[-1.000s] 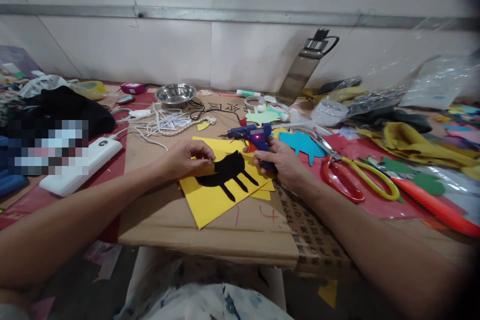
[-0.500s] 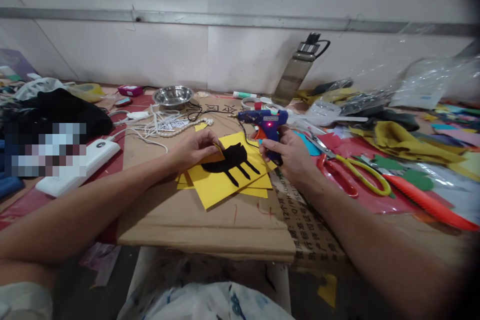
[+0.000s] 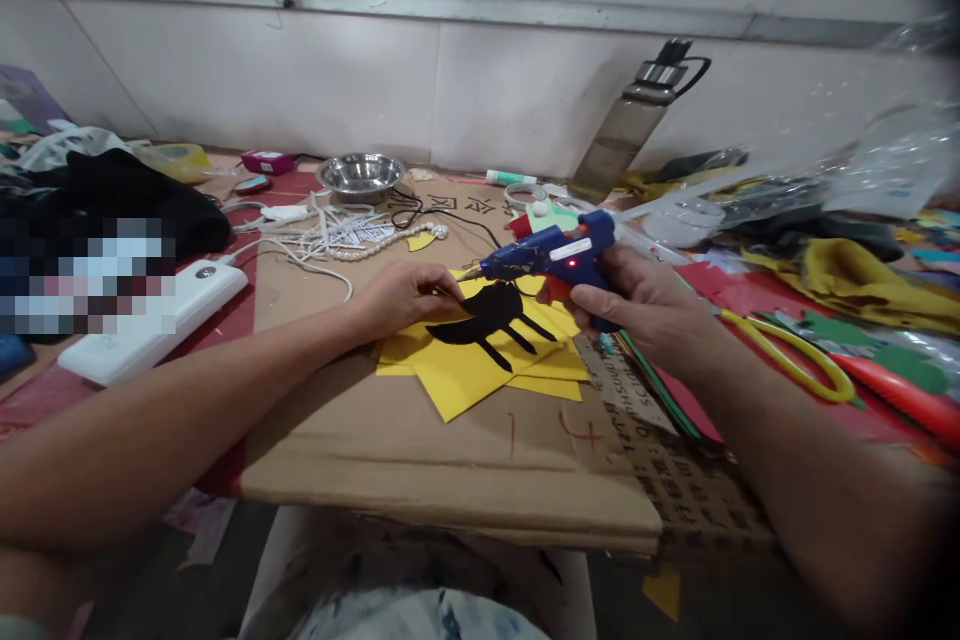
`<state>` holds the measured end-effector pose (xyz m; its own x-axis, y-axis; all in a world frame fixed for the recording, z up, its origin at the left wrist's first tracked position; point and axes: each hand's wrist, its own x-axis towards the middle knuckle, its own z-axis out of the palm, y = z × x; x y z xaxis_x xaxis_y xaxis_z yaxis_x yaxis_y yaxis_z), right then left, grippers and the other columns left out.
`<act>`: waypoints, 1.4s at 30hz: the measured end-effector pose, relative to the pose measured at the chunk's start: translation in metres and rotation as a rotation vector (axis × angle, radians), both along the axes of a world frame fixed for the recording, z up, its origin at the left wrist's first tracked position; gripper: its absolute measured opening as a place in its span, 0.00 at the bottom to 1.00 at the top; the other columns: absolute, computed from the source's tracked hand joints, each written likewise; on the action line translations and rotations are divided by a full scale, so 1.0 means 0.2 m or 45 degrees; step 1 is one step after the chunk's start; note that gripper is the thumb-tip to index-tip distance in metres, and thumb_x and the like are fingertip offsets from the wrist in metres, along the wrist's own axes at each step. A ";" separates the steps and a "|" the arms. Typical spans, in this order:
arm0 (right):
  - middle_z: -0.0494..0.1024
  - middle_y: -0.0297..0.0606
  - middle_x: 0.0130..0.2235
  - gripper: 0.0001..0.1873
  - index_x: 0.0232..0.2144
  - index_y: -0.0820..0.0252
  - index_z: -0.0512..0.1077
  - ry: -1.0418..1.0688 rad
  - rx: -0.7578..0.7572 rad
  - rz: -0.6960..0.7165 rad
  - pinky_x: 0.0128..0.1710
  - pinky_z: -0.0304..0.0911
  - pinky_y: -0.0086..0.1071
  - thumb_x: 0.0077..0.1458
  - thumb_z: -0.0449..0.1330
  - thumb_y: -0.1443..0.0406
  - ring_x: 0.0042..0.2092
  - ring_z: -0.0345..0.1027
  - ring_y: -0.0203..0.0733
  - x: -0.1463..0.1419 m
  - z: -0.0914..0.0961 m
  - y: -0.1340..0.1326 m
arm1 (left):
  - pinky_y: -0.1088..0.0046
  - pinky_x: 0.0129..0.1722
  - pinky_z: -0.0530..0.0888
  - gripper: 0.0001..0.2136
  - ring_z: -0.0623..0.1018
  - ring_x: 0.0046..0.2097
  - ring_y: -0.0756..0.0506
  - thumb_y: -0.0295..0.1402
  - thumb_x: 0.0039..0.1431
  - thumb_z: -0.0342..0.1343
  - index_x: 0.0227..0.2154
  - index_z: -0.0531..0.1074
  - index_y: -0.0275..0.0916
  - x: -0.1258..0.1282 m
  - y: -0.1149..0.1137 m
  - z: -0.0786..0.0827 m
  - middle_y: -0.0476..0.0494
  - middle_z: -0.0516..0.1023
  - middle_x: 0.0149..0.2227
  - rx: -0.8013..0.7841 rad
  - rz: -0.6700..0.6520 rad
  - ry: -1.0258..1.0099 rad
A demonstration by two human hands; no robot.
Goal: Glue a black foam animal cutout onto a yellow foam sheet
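My right hand [image 3: 645, 305] is wrapped round the handle of a blue hot glue gun [image 3: 551, 255], whose small red light is on. Its metal nozzle points left, just above the fingertips of my left hand [image 3: 412, 300]. Those fingers are pinched at the upper left edge of a black cutout [image 3: 487, 315] with leg-like strips. The cutout lies on a stack of yellow sheets [image 3: 457, 390], fanned at angles on a brown cardboard sheet [image 3: 337, 420]. My fingers hide part of the pinched edge.
A white power bank [image 3: 157, 320] and cables lie left. Behind are a string of pearl beads [image 3: 375, 250], a steel bowl [image 3: 361, 176] and a tilted water bottle [image 3: 630, 125]. Yellow-handled scissors [image 3: 795, 355], an orange comb-like tool [image 3: 900, 395] and coloured sheets lie right.
The glue gun has come down and turned, its nozzle now close to my left fingertips and the black cutout. My left hand still pinches the edge. The whole view has shifted slightly.
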<state>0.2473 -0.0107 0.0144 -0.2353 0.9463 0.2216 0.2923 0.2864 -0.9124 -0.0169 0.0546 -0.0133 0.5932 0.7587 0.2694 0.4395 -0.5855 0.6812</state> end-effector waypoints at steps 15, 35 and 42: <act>0.63 0.30 0.21 0.13 0.25 0.53 0.56 -0.968 0.646 -0.151 0.21 0.50 0.33 0.57 0.55 0.58 0.22 0.54 0.39 0.01 0.06 -0.09 | 0.79 0.32 0.74 0.03 0.78 0.32 0.52 0.25 0.54 0.60 0.31 0.78 0.35 0.12 0.00 0.01 0.46 0.82 0.32 -0.072 0.064 -0.251; 0.68 0.33 0.32 0.13 0.42 0.56 0.65 0.006 0.147 -0.510 0.25 0.57 0.33 0.53 0.59 0.67 0.27 0.59 0.34 0.06 0.03 0.04 | 0.72 0.33 0.69 0.07 0.77 0.33 0.46 0.33 0.61 0.52 0.34 0.75 0.40 -0.04 -0.22 0.10 0.44 0.81 0.33 0.726 0.377 0.416; 0.65 0.30 0.30 0.11 0.41 0.54 0.65 0.084 0.144 -0.544 0.22 0.52 0.32 0.54 0.60 0.67 0.24 0.54 0.33 0.08 0.01 0.08 | 0.73 0.29 0.67 0.03 0.73 0.27 0.49 0.33 0.56 0.56 0.31 0.74 0.42 -0.10 -0.19 0.18 0.50 0.79 0.28 0.688 0.658 0.186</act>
<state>0.2630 0.0062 0.0164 0.1894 0.9245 0.3309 0.3485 0.2518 -0.9028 -0.0369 0.0163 0.0225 0.2563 0.7345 0.6284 0.8120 -0.5163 0.2723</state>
